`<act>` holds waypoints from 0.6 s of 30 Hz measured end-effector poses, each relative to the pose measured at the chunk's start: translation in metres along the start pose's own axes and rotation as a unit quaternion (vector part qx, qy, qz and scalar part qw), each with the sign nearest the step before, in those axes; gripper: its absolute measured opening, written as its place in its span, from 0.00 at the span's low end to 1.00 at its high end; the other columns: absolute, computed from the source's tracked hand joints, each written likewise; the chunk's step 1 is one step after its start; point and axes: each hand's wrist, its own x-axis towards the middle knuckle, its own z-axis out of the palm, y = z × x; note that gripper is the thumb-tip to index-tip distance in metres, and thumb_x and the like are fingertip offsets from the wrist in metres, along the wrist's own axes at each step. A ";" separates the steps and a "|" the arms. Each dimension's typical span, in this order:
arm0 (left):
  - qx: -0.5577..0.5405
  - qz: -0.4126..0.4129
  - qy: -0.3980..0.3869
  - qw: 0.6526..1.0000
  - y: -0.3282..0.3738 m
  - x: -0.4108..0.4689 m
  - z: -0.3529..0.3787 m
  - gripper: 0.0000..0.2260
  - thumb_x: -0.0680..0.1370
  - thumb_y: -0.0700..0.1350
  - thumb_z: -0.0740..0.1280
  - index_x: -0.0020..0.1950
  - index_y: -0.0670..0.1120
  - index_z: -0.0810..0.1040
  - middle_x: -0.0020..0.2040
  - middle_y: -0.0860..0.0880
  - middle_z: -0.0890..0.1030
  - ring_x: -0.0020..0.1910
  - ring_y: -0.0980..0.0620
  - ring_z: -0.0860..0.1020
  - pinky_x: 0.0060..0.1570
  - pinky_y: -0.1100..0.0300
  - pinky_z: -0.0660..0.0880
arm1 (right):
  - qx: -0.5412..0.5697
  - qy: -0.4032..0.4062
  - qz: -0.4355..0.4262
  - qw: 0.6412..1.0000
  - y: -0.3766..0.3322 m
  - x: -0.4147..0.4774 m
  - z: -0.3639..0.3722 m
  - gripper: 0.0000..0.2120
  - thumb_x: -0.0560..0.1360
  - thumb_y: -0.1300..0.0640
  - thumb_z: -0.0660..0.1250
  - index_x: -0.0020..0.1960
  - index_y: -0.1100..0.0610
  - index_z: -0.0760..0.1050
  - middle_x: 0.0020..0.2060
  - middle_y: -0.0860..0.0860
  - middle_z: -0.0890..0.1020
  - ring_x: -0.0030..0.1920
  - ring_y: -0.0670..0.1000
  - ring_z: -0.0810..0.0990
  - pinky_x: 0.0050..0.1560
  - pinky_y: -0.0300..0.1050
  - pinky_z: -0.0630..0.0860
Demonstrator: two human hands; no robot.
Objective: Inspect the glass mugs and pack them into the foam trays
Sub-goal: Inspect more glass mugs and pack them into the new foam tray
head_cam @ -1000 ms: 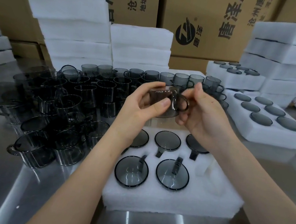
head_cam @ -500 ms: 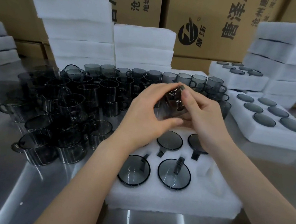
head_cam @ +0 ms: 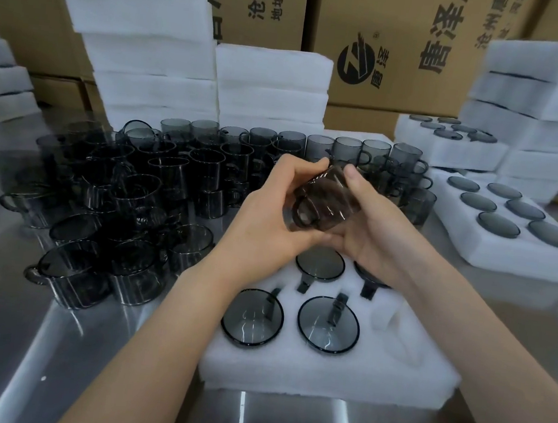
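The left hand (head_cam: 269,212) and right hand (head_cam: 377,233) are gripping one tilted mug (head_cam: 323,198), partly hiding rear pockets of the foam tray (head_cam: 322,374).

Both bare forearms (head_cam: 169,324) reach forward and converge, wrists (head_cam: 220,260) slightly bent inward. The left grip (head_cam: 272,210) curls round the glass mug (head_cam: 327,199) from its left, fingertips above and thumb beneath; the right grip (head_cam: 375,235) cradles it from the right, thumb laid on the upper side.
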 end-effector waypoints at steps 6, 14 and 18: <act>0.081 -0.011 0.019 0.996 0.000 0.003 0.002 0.27 0.66 0.48 0.80 0.58 0.56 0.69 0.63 0.60 0.77 0.62 0.64 0.74 0.59 0.71 0.70 | -0.094 0.070 -0.063 0.991 0.003 0.002 0.000 0.21 0.77 0.44 0.62 0.56 0.60 0.81 0.50 0.60 0.85 0.49 0.58 0.85 0.44 0.50 0.83; 0.109 0.059 0.021 0.992 0.004 0.000 0.002 0.31 0.69 0.38 0.78 0.70 0.46 0.74 0.64 0.53 0.78 0.64 0.61 0.75 0.65 0.66 0.70 | -0.026 0.120 -0.078 0.989 0.000 0.002 -0.001 0.15 0.82 0.52 0.60 0.50 0.61 0.82 0.40 0.59 0.85 0.38 0.55 0.85 0.32 0.44 0.81; 0.052 0.081 0.012 0.995 0.002 -0.001 0.001 0.31 0.69 0.34 0.76 0.70 0.46 0.72 0.67 0.52 0.76 0.69 0.58 0.72 0.70 0.57 0.69 | 0.042 0.091 -0.042 0.994 -0.003 0.003 -0.002 0.17 0.78 0.50 0.63 0.56 0.62 0.80 0.49 0.61 0.85 0.46 0.56 0.85 0.38 0.47 0.82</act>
